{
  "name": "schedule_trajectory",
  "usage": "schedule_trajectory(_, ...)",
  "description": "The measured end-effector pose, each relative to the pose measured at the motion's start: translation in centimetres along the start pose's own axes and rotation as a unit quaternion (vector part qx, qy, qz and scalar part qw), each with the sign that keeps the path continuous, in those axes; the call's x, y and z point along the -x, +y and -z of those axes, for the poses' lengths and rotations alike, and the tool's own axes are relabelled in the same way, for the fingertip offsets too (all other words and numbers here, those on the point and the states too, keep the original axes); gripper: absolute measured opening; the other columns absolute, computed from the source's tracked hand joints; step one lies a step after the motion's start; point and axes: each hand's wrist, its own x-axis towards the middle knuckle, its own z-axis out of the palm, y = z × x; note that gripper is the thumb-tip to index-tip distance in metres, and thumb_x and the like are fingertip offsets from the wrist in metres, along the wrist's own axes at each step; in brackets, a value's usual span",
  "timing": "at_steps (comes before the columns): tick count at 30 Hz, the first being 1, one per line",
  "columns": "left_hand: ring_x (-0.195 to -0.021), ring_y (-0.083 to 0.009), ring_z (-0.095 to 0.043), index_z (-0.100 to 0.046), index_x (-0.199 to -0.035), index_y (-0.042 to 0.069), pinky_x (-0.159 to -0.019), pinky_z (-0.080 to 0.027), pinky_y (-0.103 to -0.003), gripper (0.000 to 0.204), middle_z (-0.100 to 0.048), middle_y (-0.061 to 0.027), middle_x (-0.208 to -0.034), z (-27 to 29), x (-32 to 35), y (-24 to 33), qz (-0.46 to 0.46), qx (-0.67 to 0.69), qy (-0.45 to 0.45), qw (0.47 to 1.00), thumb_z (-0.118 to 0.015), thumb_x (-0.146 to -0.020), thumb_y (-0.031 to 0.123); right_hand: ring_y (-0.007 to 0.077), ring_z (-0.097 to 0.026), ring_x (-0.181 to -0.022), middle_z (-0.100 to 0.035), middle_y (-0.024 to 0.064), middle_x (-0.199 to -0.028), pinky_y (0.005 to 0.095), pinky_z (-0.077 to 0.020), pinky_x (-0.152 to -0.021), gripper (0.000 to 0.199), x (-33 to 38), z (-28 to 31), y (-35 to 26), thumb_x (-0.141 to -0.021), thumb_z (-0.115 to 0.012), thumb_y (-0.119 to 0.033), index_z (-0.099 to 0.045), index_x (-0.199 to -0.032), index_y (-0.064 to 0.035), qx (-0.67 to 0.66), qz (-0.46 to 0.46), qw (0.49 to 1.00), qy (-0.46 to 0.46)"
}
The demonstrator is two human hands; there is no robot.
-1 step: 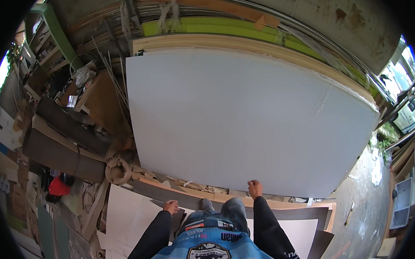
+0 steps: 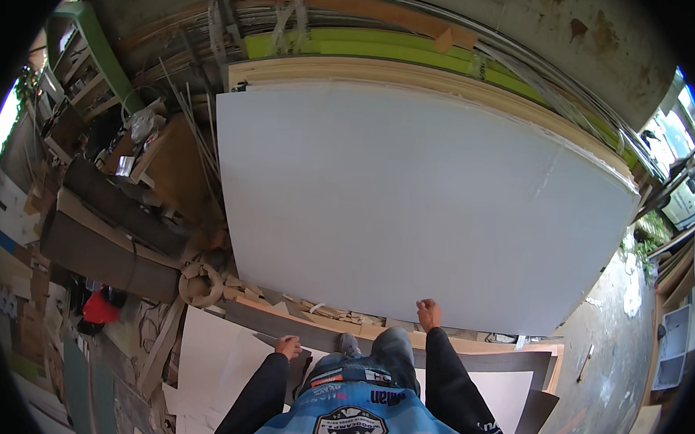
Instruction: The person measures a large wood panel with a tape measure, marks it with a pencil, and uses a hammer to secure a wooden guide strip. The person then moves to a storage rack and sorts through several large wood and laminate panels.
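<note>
A large white board (image 2: pixel 410 204) leans before me against a stack of pale panels (image 2: pixel 354 68). My right hand (image 2: pixel 429 314) is raised in front of the board's lower edge. Its fingers are curled in, and I see nothing in them; whether it touches the board I cannot tell. Lower and to the left, my left hand (image 2: pixel 287 347) has its fingers drawn together with nothing visible in them. It is nearest to a white sheet (image 2: pixel 216 359) and a dark grey sheet (image 2: pixel 298 374) beside my legs.
Scrap wood strips (image 2: pixel 335 313) lie along the foot of the board. A cardboard tube (image 2: pixel 201 285) and rolled dark sheeting (image 2: pixel 105 257) crowd the left side, with a red object (image 2: pixel 101 308) below. Concrete floor (image 2: pixel 602 344) runs along the right, beside a grey crate (image 2: pixel 674 346).
The whole view has shifted very slightly. Both hands keep their places and poses, and nothing was taken hold of or let go.
</note>
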Motion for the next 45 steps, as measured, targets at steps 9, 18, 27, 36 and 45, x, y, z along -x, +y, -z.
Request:
schedule_trajectory(9,-0.075,-0.0286,-0.07,-0.063,-0.11,0.004,-0.057,-0.055,-0.037,0.026,-0.068,-0.0135,-0.092,2.9,1.1,-7.1,0.031,0.02,0.107,0.994,-0.059,-0.093,0.023,0.0271,-0.069,-0.078,-0.071,0.0167,-0.082,0.0367,-0.053,-0.074,0.026,-12.8,-1.0,-12.2,-0.084,-0.066,-0.024,-0.071,-0.089,0.0012,0.006,0.151,0.987,0.053)
schedule_trajectory(18,-0.073,-0.0279,-0.07,-0.061,-0.111,0.008,-0.055,-0.054,-0.041,0.029,-0.067,-0.0155,-0.093,2.1,7.9,-15.6,0.17,0.159,0.191,0.954,-0.055,-0.092,0.029,0.0189,-0.066,-0.067,-0.069,0.0113,-0.078,0.0324,-0.0519,-0.065,0.025,-21.6,-6.6,-19.1,-0.086,-0.065,-0.021,-0.07,-0.092,0.003,-0.026,0.215,0.976,-0.026)
schedule_trajectory(27,-0.088,-0.0295,-0.069,-0.071,-0.098,0.021,-0.072,-0.055,-0.047,0.022,-0.072,-0.0059,-0.093,-4.0,11.8,-17.6,0.043,-0.491,0.075,0.867,-0.055,-0.089,0.033,0.0337,-0.053,-0.116,-0.058,0.0161,-0.119,0.043,-0.0457,-0.096,0.04,-29.6,-4.5,-29.1,-0.081,-0.069,-0.021,-0.06,-0.115,-0.0015,0.185,0.318,0.929,0.027)
schedule_trajectory(36,-0.076,-0.0273,-0.064,-0.07,-0.099,0.013,-0.064,-0.051,-0.044,0.022,-0.069,-0.0103,-0.089,-4.8,9.9,-13.9,0.134,0.044,0.158,0.977,-0.056,-0.091,0.028,0.0352,-0.033,-0.139,-0.037,0.0183,-0.147,0.0545,-0.0381,-0.104,0.074,-42.5,5.0,-39.6,-0.079,-0.071,-0.024,-0.038,-0.141,-0.0023,0.31,0.341,0.87,0.176)
schedule_trajectory(45,-0.066,-0.0234,-0.059,-0.071,-0.101,0.01,-0.057,-0.047,-0.038,0.019,-0.066,-0.0105,-0.082,-1.5,15.1,-13.7,0.145,0.131,0.21,0.958,-0.058,-0.092,0.022,0.0328,-0.022,-0.145,-0.028,0.0157,-0.153,0.0543,-0.0303,-0.111,0.088,-44.5,4.6,-38.9,-0.078,-0.072,-0.026,-0.027,-0.15,-0.0039,0.375,0.297,0.864,0.159)
